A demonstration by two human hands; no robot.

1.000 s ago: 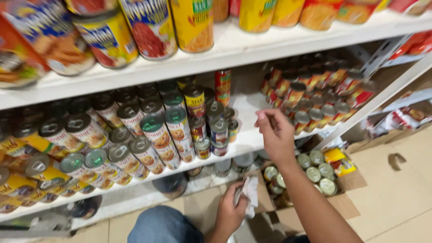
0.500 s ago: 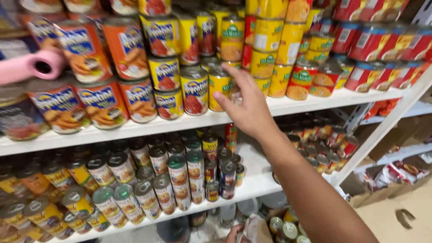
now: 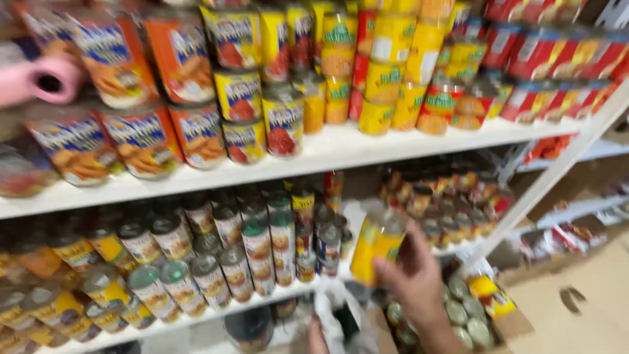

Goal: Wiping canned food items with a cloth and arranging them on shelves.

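My right hand (image 3: 416, 278) grips a yellow can (image 3: 378, 244) in front of the lower shelf (image 3: 216, 311), below the upper white shelf (image 3: 393, 141). That upper shelf carries rows of yellow, orange and red cans (image 3: 282, 121). Only a small part of my left hand (image 3: 318, 339) shows at the bottom edge. It is closed on a white crumpled rag (image 3: 333, 309). The picture is blurred by motion.
The lower shelf is packed with glass jars and small tins (image 3: 255, 252). An open cardboard box (image 3: 508, 324) with several tins stands on the floor at the lower right. A pink tube-like object (image 3: 46, 78) pokes in at the upper left. More red packs fill shelves at the right.
My right hand was reaching to a yellow can on the upper shelf. It has now come down with that can in its grip. The view has shifted slightly.
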